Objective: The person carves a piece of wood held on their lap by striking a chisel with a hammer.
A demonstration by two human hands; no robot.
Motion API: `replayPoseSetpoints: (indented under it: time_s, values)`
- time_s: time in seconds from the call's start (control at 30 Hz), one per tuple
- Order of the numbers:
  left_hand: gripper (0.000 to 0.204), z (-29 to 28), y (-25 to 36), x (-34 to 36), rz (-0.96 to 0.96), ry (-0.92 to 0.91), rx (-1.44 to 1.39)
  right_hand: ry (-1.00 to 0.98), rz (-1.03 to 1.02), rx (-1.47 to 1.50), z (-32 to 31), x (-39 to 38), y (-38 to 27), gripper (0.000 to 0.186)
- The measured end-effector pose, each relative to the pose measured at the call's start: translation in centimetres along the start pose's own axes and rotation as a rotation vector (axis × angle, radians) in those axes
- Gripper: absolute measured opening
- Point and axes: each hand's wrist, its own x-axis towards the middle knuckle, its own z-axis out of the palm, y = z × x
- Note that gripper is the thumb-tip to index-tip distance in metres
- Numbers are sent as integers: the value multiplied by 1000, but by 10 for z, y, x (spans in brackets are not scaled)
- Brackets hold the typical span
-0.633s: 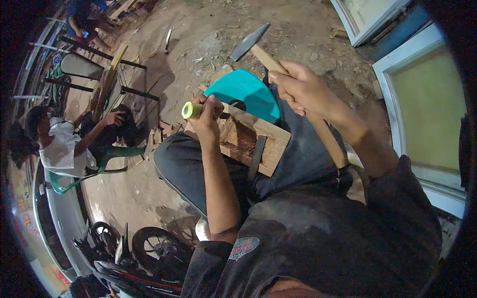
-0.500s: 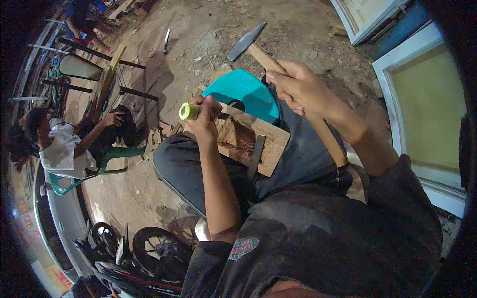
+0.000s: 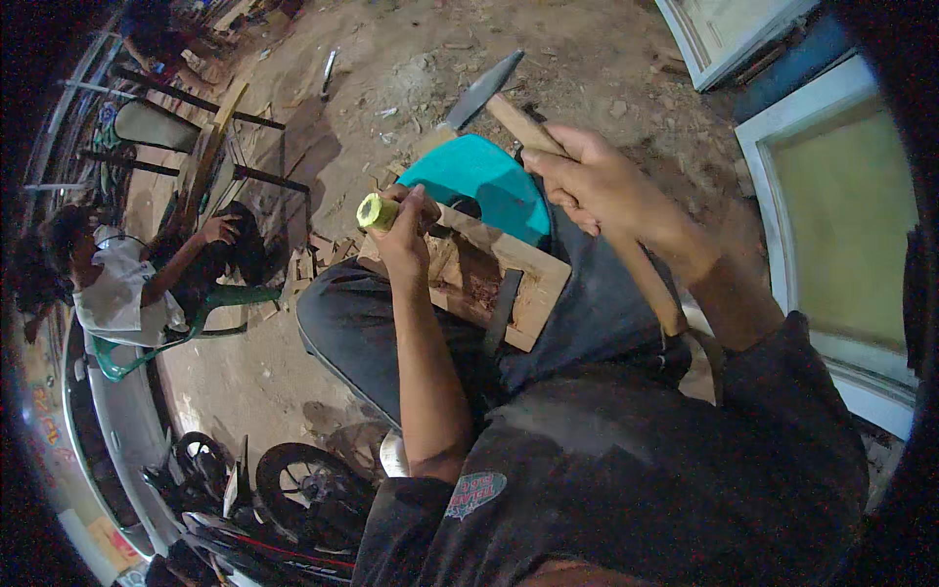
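My right hand (image 3: 602, 191) grips the wooden handle of a hammer, whose grey metal head (image 3: 486, 90) is raised beyond the work. Closed around a tool with a round yellow-green handle end (image 3: 374, 212) is my left hand (image 3: 403, 235); it looks like a chisel, but its blade is hidden. Below lies a pale wooden block (image 3: 545, 293) with a rough, reddish-brown carved hollow. It rests across my lap and against a teal stool seat (image 3: 479, 181). A dark flat strip (image 3: 503, 311) crosses the block's near right side.
A seated person (image 3: 127, 293) is at the left on a green chair (image 3: 122, 362). Motorbikes (image 3: 303, 489) stand at the lower left. White-framed panels (image 3: 822, 225) lean at the right. Wood scraps (image 3: 313, 254) and debris lie on the dirt floor.
The hammer head has dropped slightly toward the chisel handle. My left hand has tilted the handle's end a little. The block stays in place.
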Motion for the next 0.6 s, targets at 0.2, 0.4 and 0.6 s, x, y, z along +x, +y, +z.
replayPoseSetpoints:
  time_s: [0.2, 0.4, 0.6]
  values:
    - [20, 7, 2, 3, -74, 27, -9, -155, -18, 95, 0, 10, -26, 25]
    - [20, 0, 15, 4, -56, -12, 153, 36, -536, -2, -4, -8, -147, 38]
    - [17, 6, -2, 13, 27, -151, 247, -33, -653, -152, 31, -12, -96, 36]
